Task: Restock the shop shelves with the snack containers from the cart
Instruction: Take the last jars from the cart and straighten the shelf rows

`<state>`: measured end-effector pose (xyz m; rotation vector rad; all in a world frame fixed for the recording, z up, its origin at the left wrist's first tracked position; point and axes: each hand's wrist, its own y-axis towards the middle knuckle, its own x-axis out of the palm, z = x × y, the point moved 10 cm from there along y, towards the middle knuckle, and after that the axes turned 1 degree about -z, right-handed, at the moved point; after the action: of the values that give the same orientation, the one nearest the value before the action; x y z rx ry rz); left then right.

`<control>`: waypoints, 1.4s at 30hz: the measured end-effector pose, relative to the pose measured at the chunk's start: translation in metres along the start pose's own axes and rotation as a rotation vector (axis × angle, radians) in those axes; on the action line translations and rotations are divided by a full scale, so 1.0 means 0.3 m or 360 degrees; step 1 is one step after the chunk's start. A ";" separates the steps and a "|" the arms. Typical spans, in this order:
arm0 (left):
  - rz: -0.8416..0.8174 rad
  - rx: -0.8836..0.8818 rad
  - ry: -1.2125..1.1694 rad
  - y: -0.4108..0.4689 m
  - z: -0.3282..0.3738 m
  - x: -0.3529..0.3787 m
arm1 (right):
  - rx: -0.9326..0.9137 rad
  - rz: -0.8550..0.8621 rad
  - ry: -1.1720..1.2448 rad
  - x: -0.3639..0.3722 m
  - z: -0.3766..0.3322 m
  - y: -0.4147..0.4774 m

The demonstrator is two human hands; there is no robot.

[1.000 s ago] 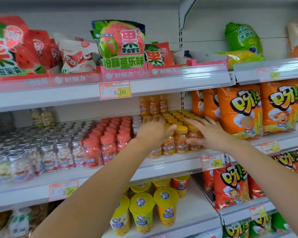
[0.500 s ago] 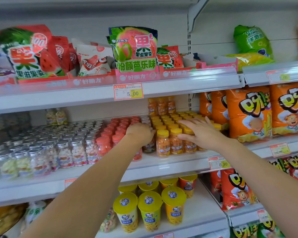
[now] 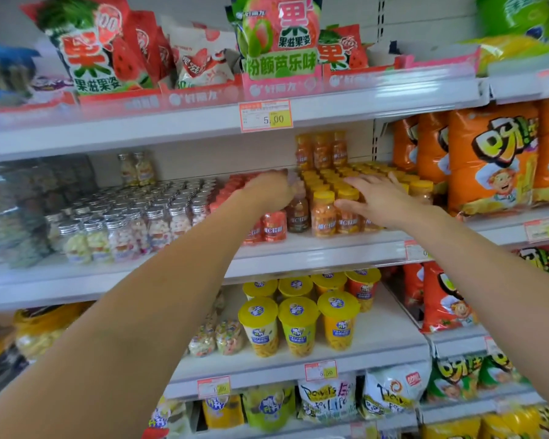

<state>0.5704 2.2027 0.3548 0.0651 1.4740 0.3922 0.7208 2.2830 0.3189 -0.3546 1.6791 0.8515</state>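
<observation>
Right hand grip apart, flat on yellow-capped bottles of orange candy, left hand grip blurred, unclear

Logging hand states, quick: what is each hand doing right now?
Left hand: curled by the red-capped plastic bottles, blurred; cannot tell.
Right hand: open, lying flat on yellow-capped clear plastic bottles.

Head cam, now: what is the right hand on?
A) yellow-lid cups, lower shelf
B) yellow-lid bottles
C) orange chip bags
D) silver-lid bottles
B: the right hand lies with fingers straight across the tops of the yellow-lid bottles, thumb against the front row.
</observation>
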 end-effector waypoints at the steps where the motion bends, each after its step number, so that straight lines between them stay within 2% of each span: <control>1: 0.0022 -0.0005 0.0018 -0.015 -0.021 -0.022 | 0.0001 0.0024 0.0017 -0.010 -0.017 -0.002; 9: 0.0289 -0.0098 0.0081 -0.189 -0.248 -0.123 | -0.0236 0.0312 0.0231 -0.125 -0.288 -0.046; 13: 0.0373 -0.0191 0.0205 -0.291 -0.364 -0.153 | -0.0351 0.0296 0.0300 -0.117 -0.438 -0.056; 17: 0.0094 -0.0434 0.0419 -0.349 -0.545 -0.103 | -0.0359 0.0127 0.0293 -0.055 -0.568 -0.007; 19: -0.0006 -0.0503 0.0378 -0.367 -0.599 -0.074 | -0.0307 0.0043 0.0288 -0.020 -0.605 0.020; 26: -0.0077 -0.0461 0.0356 -0.358 -0.628 -0.046 | -0.0284 -0.0217 0.0111 0.072 -0.674 0.099; 33: -0.0016 -0.0441 0.0364 -0.353 -0.630 -0.031 | -0.0269 -0.0124 -0.0006 0.102 -0.683 0.120; 36: -0.0045 -0.0498 0.0365 -0.339 -0.608 -0.044 | -0.0291 -0.0203 0.0030 0.104 -0.685 0.127; 38: -0.0027 -0.0429 0.0350 -0.304 -0.585 -0.051 | -0.0322 -0.0240 0.0134 0.089 -0.689 0.149; 42: -0.0071 -0.0266 0.0078 -0.226 -0.590 -0.023 | -0.0252 -0.0273 0.0309 0.059 -0.664 0.285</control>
<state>0.4121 2.1029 0.3234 -0.1113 1.4828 0.4824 0.5190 2.2070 0.3467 -0.6996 1.7338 0.8450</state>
